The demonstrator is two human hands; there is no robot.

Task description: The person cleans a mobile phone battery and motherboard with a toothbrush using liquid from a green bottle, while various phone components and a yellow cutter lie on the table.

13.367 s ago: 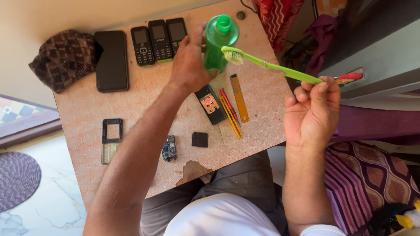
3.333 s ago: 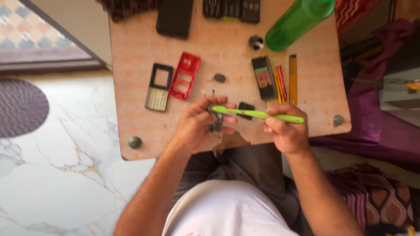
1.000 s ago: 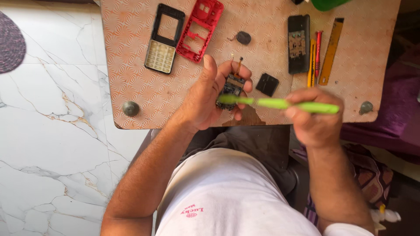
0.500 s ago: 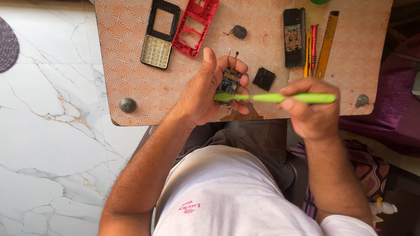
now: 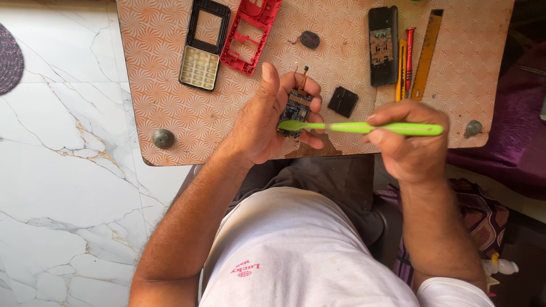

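While the orange patterned bench (image 5: 170, 113) carries loose phone parts, the left hand (image 5: 261, 119) grips a small dark circuit board (image 5: 297, 108) above its near edge; the right hand (image 5: 406, 142) clasps a green toothbrush (image 5: 364, 127), head touching the board

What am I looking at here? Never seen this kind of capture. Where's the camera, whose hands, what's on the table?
There is no machine: a person works with two bare hands, and one camera worn on the head looks straight down at them.

The left hand holds a small circuit board between its fingers. The right hand grips a green toothbrush, its head resting on the board.

On the patterned table lie a black phone frame with keypad, a red inner frame, a small round part, a black square piece, an opened phone back, a red screwdriver and a yellow ruler.
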